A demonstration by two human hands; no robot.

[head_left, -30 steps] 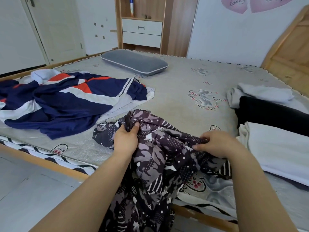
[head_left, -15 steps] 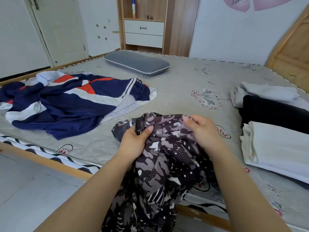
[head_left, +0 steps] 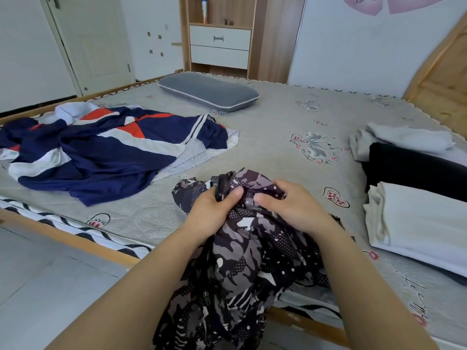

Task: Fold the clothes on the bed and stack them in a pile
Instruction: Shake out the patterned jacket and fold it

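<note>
A dark camouflage-patterned garment (head_left: 242, 269) hangs over the near edge of the bed (head_left: 278, 137). My left hand (head_left: 214, 210) grips its bunched top edge with the thumb on top. Right beside it, my right hand (head_left: 293, 205) pinches the same edge, the two hands nearly touching. A navy, white and orange jacket (head_left: 101, 152) lies spread out unfolded on the left of the bed. On the right side lie a folded white garment (head_left: 419, 223), a black one (head_left: 414, 170) and a grey one (head_left: 401, 140).
A grey pillow (head_left: 209, 92) lies at the far side of the bed. A wooden headboard (head_left: 442, 79) rises at the right. A wooden cabinet with white drawers (head_left: 219, 46) and a door (head_left: 93, 41) stand beyond the bed. Grey floor (head_left: 50, 279) lies at the lower left.
My right hand has slid left along the camouflage garment's edge until it meets my left hand. The garment's top is now gathered between both hands.
</note>
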